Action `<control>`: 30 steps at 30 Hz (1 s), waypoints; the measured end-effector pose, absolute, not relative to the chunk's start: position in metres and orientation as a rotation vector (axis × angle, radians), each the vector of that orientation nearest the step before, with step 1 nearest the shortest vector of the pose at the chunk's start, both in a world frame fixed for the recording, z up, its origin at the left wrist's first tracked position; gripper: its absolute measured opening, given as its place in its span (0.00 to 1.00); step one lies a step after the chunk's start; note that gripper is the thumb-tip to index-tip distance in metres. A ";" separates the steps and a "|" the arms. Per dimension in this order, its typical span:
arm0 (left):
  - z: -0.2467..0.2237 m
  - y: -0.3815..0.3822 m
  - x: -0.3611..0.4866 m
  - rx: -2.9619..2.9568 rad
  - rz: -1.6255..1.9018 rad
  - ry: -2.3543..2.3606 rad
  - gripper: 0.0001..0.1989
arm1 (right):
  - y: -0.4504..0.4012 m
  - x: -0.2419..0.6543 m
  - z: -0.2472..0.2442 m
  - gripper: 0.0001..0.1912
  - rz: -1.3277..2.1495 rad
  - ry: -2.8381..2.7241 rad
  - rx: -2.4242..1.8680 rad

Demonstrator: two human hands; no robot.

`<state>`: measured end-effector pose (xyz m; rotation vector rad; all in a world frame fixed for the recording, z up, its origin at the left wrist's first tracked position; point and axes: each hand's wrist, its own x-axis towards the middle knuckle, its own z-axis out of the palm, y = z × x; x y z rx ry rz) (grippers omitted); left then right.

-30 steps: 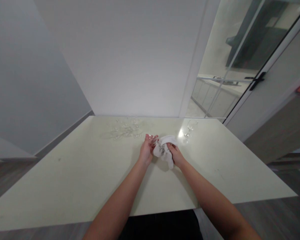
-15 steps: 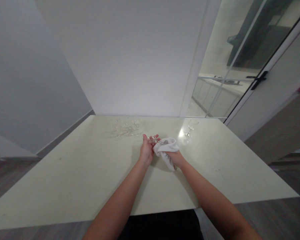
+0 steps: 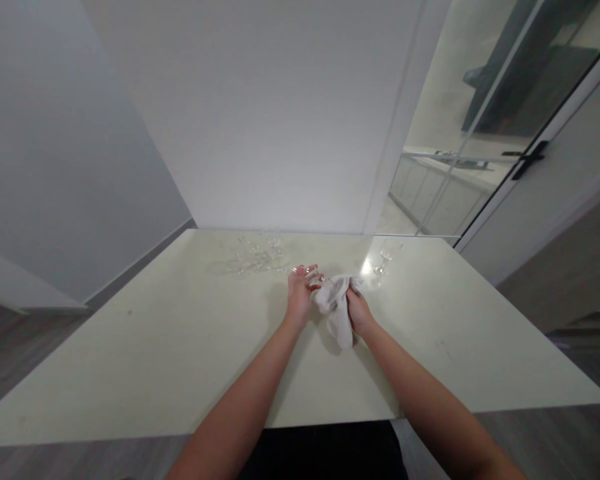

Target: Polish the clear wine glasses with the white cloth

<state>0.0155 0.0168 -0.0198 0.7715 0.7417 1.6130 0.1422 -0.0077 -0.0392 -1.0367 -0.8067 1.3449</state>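
Over the middle of the table, my left hand (image 3: 300,293) holds a clear stemmed glass (image 3: 310,272), its fingers curled round it. Much of the glass is hidden by the fingers and the cloth. My right hand (image 3: 359,310) grips a white cloth (image 3: 336,300), bunched up against the right end of the glass, with a loose fold hanging toward me. Whether the cloth reaches inside the glass I cannot tell.
On the far left part of the pale table (image 3: 180,347) stands a group of several clear glasses (image 3: 260,252). A single wine glass (image 3: 387,255) stands upright at the back right. Behind the table rises a white panel (image 3: 275,133), with a glazed door (image 3: 480,133) to the right.
The cloth has shifted and is bunched differently, and my right hand now shows more at its right side. My left hand's fingers have moved on the glass. The view has turned slightly left.
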 end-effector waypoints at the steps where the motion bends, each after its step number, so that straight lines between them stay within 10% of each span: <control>1: -0.021 0.016 0.016 0.865 1.656 0.758 0.21 | -0.009 0.141 -0.038 0.24 1.385 -0.793 -1.017; 30: 0.063 -0.023 0.047 1.095 1.685 0.740 0.32 | 0.006 0.132 -0.059 0.12 1.175 -1.298 -1.027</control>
